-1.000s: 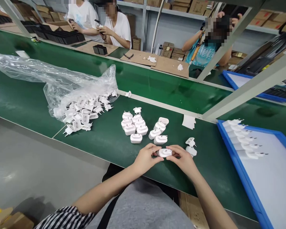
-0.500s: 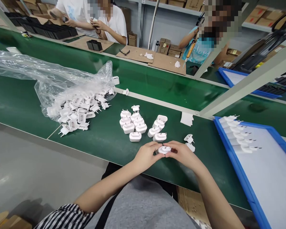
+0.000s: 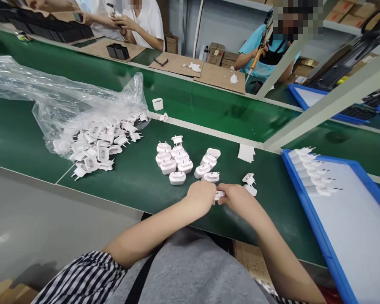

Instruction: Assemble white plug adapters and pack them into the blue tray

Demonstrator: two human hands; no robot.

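Between my left hand (image 3: 202,196) and my right hand (image 3: 237,200) is a small white plug adapter (image 3: 219,194), gripped from both sides near the bench's front edge. My fingers cover most of it. Just beyond them stand several white adapters (image 3: 177,177) in loose groups, most with their metal pins up. To the right of my right hand lie a loose white pin cover (image 3: 248,178) and another white piece (image 3: 250,190). A heap of white pin covers (image 3: 93,145) spills from a clear plastic bag (image 3: 82,101) on the left.
On the right, a blue-rimmed tray (image 3: 310,223) holds a row of white adapters (image 3: 313,173). A white paper scrap (image 3: 246,153) lies near the slanted metal post (image 3: 319,95). Co-workers sit across the green bench (image 3: 120,185), one beside an orange-handled tool (image 3: 256,59).
My left hand has turned over the adapter, its back now facing up and hiding more of it. The view has shifted slightly, and the co-worker at the right has leaned differently.
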